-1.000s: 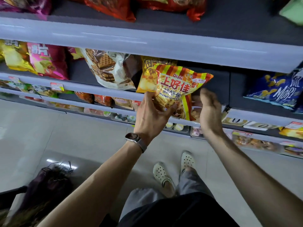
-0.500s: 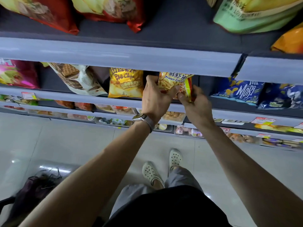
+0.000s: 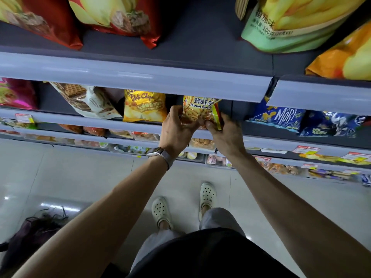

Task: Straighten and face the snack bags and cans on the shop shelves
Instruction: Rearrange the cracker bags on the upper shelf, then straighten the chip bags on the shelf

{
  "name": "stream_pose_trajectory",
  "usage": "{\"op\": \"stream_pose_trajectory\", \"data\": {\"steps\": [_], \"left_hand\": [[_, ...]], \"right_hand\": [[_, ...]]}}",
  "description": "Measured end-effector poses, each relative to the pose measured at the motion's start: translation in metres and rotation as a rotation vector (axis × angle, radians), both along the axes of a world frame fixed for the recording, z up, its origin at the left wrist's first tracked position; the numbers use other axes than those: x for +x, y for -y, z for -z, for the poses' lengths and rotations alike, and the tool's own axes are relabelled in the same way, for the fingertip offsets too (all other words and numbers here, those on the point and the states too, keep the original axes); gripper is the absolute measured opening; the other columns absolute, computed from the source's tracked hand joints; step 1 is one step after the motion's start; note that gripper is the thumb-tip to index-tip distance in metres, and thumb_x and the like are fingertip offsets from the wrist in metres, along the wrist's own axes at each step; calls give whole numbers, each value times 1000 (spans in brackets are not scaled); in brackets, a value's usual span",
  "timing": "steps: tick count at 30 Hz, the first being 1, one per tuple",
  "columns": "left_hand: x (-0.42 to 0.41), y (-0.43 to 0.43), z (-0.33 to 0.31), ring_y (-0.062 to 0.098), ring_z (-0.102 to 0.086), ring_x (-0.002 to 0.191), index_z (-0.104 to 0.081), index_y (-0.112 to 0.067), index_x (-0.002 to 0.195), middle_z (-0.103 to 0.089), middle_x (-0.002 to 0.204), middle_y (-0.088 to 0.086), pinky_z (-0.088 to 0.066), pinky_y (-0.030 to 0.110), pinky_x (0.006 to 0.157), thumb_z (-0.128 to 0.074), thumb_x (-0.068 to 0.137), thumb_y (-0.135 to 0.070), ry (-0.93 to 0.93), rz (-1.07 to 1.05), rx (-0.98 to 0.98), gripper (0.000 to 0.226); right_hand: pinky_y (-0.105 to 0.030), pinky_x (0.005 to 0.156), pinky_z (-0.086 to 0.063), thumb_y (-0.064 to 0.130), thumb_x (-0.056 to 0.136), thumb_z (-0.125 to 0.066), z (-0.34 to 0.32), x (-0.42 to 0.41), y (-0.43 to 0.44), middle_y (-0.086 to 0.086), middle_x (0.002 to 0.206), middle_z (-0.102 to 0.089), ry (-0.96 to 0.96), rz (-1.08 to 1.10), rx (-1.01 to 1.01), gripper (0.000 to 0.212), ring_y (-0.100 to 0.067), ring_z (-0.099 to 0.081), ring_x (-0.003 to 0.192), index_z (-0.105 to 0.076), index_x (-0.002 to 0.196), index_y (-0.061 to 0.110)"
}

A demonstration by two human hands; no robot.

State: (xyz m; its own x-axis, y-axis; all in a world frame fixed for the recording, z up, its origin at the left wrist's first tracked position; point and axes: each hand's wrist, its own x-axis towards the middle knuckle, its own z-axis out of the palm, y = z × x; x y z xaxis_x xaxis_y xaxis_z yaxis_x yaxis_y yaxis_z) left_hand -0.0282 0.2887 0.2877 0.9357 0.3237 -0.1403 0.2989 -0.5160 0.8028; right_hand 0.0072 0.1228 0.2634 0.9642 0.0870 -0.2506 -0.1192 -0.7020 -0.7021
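A yellow and red prawn cracker bag (image 3: pixel 197 109) stands upright on the second shelf (image 3: pixel 140 125), its top hidden behind the grey rail above. My left hand (image 3: pixel 176 131) grips its lower left edge. My right hand (image 3: pixel 226 133) pinches its lower right corner. A yellow potato chips bag (image 3: pixel 143 107) stands just left of it, and a white wafer bag (image 3: pixel 88 101) leans further left. Blue Mori bags (image 3: pixel 281 117) lie to the right.
The top shelf (image 3: pixel 180 53) carries red bags (image 3: pixel 120 19) on the left, a green bag (image 3: pixel 287 27) and an orange bag (image 3: pixel 345 57) on the right. Lower shelves hold small packs behind price tags (image 3: pixel 305 149). A dark bag (image 3: pixel 30 233) sits on the tiled floor.
The prawn cracker bag went from held out in front of the shelf to standing inside it under the rail. My right hand came up to pinch its lower right corner.
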Motion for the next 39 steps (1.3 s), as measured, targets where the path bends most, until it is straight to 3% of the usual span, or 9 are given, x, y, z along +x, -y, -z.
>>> {"op": "stream_pose_trajectory", "data": {"steps": [7,10,13,18,20,25,30,34,39], "left_hand": [[-20,-18,-5,32,-56,123,-49,-11,145,-60,136,12,-49,37,89,-77,93,-36,-120,227,132,65],[-32,-28,-19,39,-52,133,-39,-11,157,-52,149,16,-52,48,97,-72,96,-33,-158,298,186,73],[-44,-40,-37,38,-48,137,-33,-13,160,-49,153,14,-48,48,99,-68,98,-33,-196,339,206,74],[-68,-67,-60,32,-54,134,-52,-10,150,-57,148,12,-48,40,105,-65,100,-34,-186,424,209,57],[-78,-73,-65,32,-55,134,-58,-12,145,-61,146,12,-48,39,107,-65,99,-36,-171,449,252,53],[-104,-90,-85,33,-56,130,-61,-18,142,-65,139,10,-50,42,102,-61,98,-32,-87,465,324,46],[-127,-106,-108,30,-65,114,-63,-21,139,-71,123,7,-53,38,87,-60,98,-34,-27,414,332,43],[-153,-119,-133,28,-66,111,-64,-25,134,-73,116,2,-56,42,88,-56,98,-38,-3,318,351,40],[-189,-125,-159,25,-67,102,-64,-31,121,-71,112,-5,-57,38,77,-56,99,-36,16,104,403,24]], "right_hand": [[-36,97,-57,46,101,-63,-20,-23,-2,-8,122,-72,-20,96,15,49,-28,-67,112,-62,138,14],[-46,103,-54,53,101,-58,-30,-37,-7,-13,128,-70,-34,134,-19,58,-35,-62,122,-58,144,14],[-45,104,-51,55,101,-56,-40,-55,-15,-22,120,-71,-41,191,-67,67,-39,-62,121,-50,152,12],[-46,104,-51,70,92,-46,-69,-93,-34,-24,113,-72,13,212,-60,81,-39,-64,118,-51,151,14],[-47,105,-50,59,100,-52,-88,-108,-45,-19,121,-70,40,185,-66,65,-38,-63,119,-54,148,15],[-40,107,-43,40,106,-55,-129,-144,-79,-7,134,-64,93,109,-97,44,-29,-54,128,-57,146,21],[-42,103,-49,42,105,-54,-149,-172,-107,-2,138,-65,99,-2,-95,42,-25,-55,130,-60,141,22],[-40,103,-49,45,105,-54,-166,-185,-120,3,141,-62,162,-79,-155,42,-21,-53,133,-59,143,28],[-35,88,-51,48,105,-51,-185,-184,-126,8,132,-65,268,-237,-214,38,-16,-62,114,-61,137,29]]}}
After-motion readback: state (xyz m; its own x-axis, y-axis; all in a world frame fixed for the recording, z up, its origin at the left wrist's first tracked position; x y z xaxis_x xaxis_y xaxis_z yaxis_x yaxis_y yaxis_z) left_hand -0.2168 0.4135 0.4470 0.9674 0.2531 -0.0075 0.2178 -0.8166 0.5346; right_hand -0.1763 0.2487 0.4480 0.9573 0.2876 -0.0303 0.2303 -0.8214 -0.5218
